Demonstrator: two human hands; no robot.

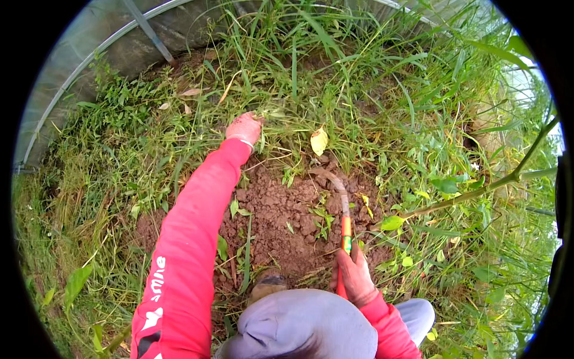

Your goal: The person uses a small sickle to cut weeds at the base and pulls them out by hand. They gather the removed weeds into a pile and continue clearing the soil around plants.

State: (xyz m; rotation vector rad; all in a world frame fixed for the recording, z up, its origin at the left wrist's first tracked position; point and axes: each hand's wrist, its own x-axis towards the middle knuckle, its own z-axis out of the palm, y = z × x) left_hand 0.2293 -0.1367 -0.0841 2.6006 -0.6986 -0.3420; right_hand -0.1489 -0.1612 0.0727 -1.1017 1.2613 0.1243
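Note:
My left hand (244,127), at the end of an outstretched red sleeve, is closed around a tuft of grassy weeds (271,113). Its fingertips are partly lost among the stems. In my right hand (354,274) is a sickle, gripped by its orange handle (346,226) close to my knee. The sickle's curved, soil-smeared blade (339,187) points away from me, its tip low over or touching the loose brown soil (278,220); which of these I cannot tell. Just beyond the blade, a yellow leaf (319,141) lies among the weeds.
Dense grass (314,58) borders the bare soil. At the far left, a metal pipe (150,32) slants into the ground before a plastic sheet wall (121,54). A thick plant stem (486,190) reaches in from the right. My grey-trousered knee (305,323) and a shoe (267,285) are close below.

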